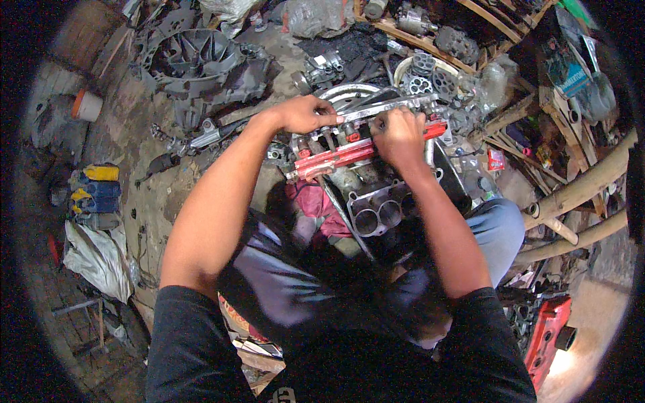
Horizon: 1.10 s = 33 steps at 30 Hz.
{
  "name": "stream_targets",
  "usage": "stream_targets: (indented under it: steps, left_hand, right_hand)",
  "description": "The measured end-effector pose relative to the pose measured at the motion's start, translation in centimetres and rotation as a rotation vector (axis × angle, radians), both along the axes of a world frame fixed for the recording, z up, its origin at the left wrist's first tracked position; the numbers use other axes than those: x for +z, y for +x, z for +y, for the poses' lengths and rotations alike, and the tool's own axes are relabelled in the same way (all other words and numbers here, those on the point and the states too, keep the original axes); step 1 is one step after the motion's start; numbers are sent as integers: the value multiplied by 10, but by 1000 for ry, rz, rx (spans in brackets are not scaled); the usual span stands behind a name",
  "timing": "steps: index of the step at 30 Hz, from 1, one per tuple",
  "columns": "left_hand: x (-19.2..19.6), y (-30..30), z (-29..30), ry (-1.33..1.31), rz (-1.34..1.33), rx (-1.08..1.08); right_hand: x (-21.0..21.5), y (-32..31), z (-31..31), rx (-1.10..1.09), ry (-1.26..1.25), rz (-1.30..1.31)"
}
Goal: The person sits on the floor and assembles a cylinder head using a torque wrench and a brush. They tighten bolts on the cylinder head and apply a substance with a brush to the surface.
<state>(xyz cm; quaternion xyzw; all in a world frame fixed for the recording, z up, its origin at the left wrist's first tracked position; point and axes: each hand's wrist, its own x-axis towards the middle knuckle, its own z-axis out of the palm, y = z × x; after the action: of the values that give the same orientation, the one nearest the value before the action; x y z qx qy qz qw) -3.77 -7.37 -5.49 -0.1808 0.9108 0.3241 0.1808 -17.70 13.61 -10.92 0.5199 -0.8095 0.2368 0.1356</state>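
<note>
A long red metal rail [336,156] with a silver rail [383,107] and several small cylindrical fittings between them lies across a metal engine part in front of me. My left hand [304,114] grips the left half of the silver rail from above. On the right half of the assembly, my right hand [398,136] is closed over the red rail; what its fingers pinch is hidden. Just below the rails sits a grey cast part with two round bores [376,213].
A large dark gearbox housing [195,60] lies at the far left. Greasy engine parts and a round white dish of gears [430,74] crowd the back. Wooden poles [578,191] run along the right. Blue and yellow containers [97,191] stand at left, a red casing [547,332] at lower right.
</note>
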Motion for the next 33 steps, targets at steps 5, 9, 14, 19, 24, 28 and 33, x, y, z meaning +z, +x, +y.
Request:
stream_targets:
  steps: [5,9,14,19,24,28,33]
  left_hand:
    - [1,3,0,-4,-4,6]
    - [2,-2,2,0,1,-5]
    - [0,1,1,-20,-10,5]
    - [4,1,3,-26,-13,16]
    - [-10,4,-2,4,61,41]
    - [-8,1,-2,-14,36,-16]
    - [-6,-1,1,-16,23,-25]
  right_hand:
    - [11,4,-2,-52,72,-5]
    - [5,-1,-2,-117,-5,13]
    - [13,3,-2,-33,31,-34]
    - [15,-3,-2,-8,72,-15]
    - [3,-11,-3,106,-240,185]
    - [33,-8,-3,-32,123,-106]
    - [40,-5,-5,-69,187,-67]
